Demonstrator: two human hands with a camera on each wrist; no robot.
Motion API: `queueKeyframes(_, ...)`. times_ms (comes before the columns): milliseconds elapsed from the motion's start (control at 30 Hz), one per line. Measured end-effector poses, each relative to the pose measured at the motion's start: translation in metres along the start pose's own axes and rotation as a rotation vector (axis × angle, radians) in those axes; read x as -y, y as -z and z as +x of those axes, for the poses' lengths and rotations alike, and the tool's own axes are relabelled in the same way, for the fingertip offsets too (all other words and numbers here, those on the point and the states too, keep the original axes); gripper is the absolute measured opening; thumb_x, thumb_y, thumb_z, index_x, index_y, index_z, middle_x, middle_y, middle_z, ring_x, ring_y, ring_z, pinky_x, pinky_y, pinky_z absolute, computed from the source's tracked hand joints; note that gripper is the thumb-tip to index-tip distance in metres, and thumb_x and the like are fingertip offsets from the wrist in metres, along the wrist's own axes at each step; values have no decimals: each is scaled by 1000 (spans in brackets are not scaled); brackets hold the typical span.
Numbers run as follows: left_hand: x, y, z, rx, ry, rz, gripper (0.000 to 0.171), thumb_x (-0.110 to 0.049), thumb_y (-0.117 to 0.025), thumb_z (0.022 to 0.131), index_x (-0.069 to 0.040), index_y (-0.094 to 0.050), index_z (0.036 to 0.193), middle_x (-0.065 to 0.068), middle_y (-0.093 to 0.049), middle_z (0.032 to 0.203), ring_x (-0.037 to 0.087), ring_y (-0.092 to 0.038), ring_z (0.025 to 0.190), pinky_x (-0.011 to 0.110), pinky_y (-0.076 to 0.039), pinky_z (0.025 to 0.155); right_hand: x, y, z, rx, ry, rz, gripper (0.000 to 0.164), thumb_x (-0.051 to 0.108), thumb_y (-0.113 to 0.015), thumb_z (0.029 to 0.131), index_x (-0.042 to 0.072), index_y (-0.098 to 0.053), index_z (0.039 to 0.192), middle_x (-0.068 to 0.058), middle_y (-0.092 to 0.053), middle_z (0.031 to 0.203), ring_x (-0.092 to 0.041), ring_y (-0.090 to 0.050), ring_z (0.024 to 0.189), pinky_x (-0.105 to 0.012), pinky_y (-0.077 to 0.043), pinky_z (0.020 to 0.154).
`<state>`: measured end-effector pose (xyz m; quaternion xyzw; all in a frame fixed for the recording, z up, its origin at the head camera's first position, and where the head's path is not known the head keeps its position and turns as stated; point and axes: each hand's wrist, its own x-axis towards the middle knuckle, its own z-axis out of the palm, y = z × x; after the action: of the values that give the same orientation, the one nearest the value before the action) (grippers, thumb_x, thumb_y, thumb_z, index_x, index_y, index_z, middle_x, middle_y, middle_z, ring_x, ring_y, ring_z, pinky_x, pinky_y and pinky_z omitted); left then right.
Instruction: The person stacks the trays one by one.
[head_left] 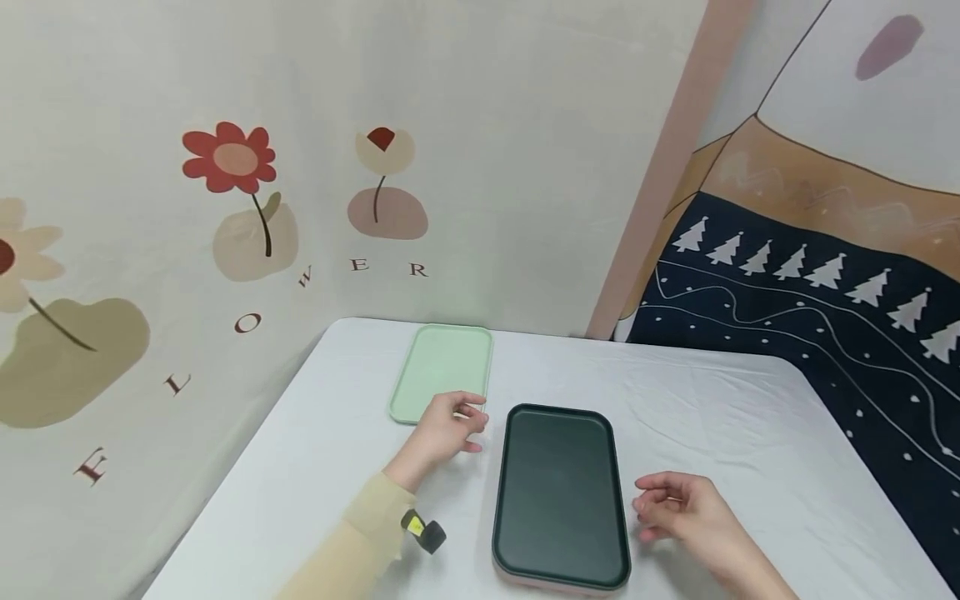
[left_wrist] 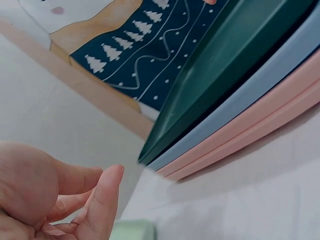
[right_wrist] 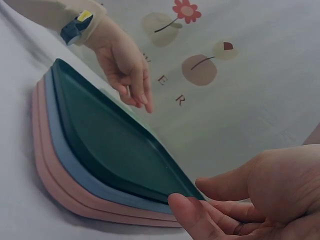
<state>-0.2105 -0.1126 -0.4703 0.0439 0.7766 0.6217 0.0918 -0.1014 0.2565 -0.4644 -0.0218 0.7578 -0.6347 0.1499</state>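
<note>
A stack of rectangular trays stands on the table, with a dark green tray (head_left: 561, 492) on top. Below it lie a blue tray (left_wrist: 230, 107) and pink trays (left_wrist: 250, 127), their edges showing in both wrist views. My left hand (head_left: 447, 425) hovers left of the stack, fingers loosely bent and holding nothing. Just beyond that hand a light green tray (head_left: 444, 367) lies flat by itself. To the right of the stack is my right hand (head_left: 686, 512), its fingers loosely curved, apart from the trays in the head view and holding nothing.
A white cloth covers the table (head_left: 697, 408). Behind and to the left hangs a pale curtain (head_left: 525, 167) with printed flowers and letters. On the right is a dark blue printed cloth (head_left: 787, 308) with white trees. My left wrist wears a band (head_left: 423, 531).
</note>
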Motion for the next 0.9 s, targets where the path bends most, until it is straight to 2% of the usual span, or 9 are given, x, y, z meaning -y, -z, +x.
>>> queueKeyframes(233, -1, 28, 7, -91, 9, 32, 35, 0, -69, 100, 8, -64, 134, 18, -64, 108, 29, -71, 95, 36, -66, 68, 21, 2, 8, -24, 22, -31, 42, -5, -67, 97, -24, -52, 132, -17, -66, 101, -27, -72, 90, -42, -66, 76)
queueKeyframes(433, 2, 58, 19, -133, 39, 51, 38, 0, -69, 101, 9, -62, 137, 20, -63, 113, 31, -71, 99, 38, -66, 71, 42, -3, 26, -11, 59, -27, 43, -4, -68, 98, -23, -51, 133, -18, -65, 103, -27, -72, 91, -43, -66, 78)
queueKeyframes(633, 8, 88, 26, -145, 79, 30, 40, -2, -68, 102, 10, -59, 139, 23, -64, 118, 38, -69, 109, 38, -66, 74, 63, -14, 53, 7, 89, 2, 43, -3, -67, 101, -23, -50, 136, -21, -65, 106, -33, -73, 95, -43, -65, 81)
queueKeyframes(900, 19, 123, 34, -209, 133, 71, 38, -3, -67, 103, 11, -59, 138, 22, -63, 114, 34, -69, 106, 35, -66, 74, 88, -38, 106, 71, 125, -3, 40, 2, -67, 103, -20, -54, 134, -24, -66, 111, -39, -74, 99, -41, -64, 85)
